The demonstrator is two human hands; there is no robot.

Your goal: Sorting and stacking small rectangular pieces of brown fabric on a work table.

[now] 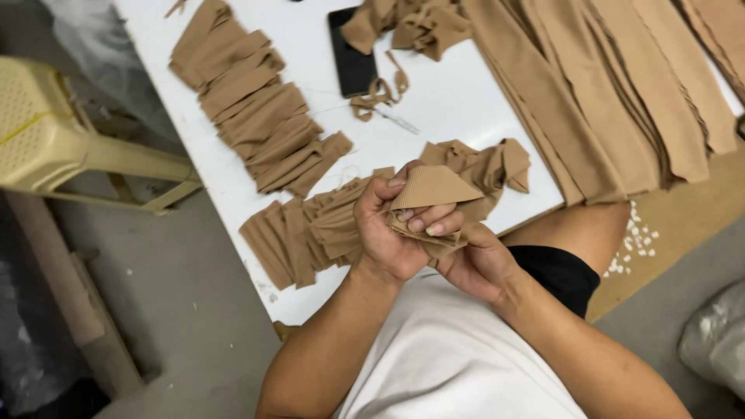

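Your 2 hands sit nearest the lens, above your lap and just off the near edge of the desk [466, 109].

Item 1 — left hand [384, 233]: grip clenched around a small bundle of tan ribbed fabric pieces [431, 194], thumb and fingers wrapped from the left side.

Item 2 — right hand [477, 264]: cupped under the same bundle, fingertips [434, 227] pressed across its front, grip closed on the cloth from below.

Item 3 — the bundle itself: held in the air between both hands, touching neither desk nor lap. 1 folded piece stands up as a flat triangle on top. Judged light, soft and limp, with a ribbed face that should not slip much; layers may slide apart, so pinch near the folded edge where the plies meet rather than at a loose corner.

Item 4 — fanned row of folded tan pieces [303, 229] on the desk, just left of your hands, with a second stack [256, 101] further up.

Item 5 — loose crumpled pieces [489, 167] just behind the bundle.

Item 6 — long tan fabric strips [621, 93] draped over the desk's right side.

Item 7 — dark phone [351, 50], lying flat, well apart from your hands.

Item 8 — pale yellow plastic chair [54, 132] on the floor at left.
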